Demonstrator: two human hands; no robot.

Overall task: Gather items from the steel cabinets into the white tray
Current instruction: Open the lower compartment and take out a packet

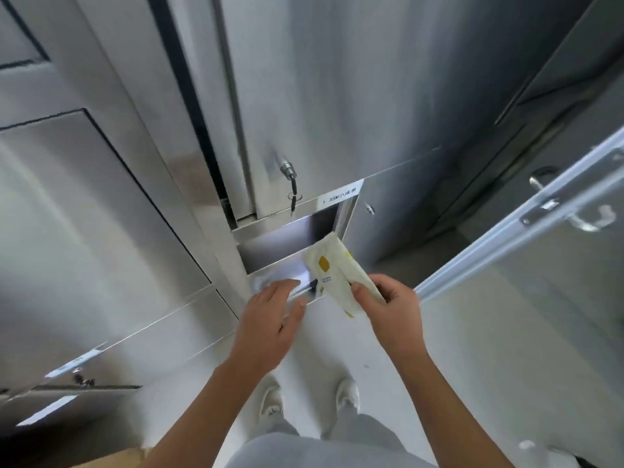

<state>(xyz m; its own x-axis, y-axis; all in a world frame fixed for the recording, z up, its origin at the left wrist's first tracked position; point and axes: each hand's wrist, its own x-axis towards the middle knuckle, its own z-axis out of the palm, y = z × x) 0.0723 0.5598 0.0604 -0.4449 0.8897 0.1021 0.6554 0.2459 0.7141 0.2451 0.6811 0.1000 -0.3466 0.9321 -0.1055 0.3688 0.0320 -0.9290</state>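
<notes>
Your left hand (270, 319) blurs at the fingertips, so you cannot tell whether its straight, spread fingers touch the lower lip of the open compartment (280, 244) or hover just over it, and the compartment's depth is in shadow with its contents impossible to make out. Your right hand (385, 298) pinches a soft cream packet (332, 268) with yellow marks by its lower end, just in front of the compartment's right side; the print on it is too small to read. The white label (341, 196) above the opening is also hard to read. A key (294, 197) hangs from the lock in the steel cabinets (337, 96) above. An open door (526, 211) runs off the right edge. Your pale shoes (271, 396) stand on a light floor (472, 349)
</notes>
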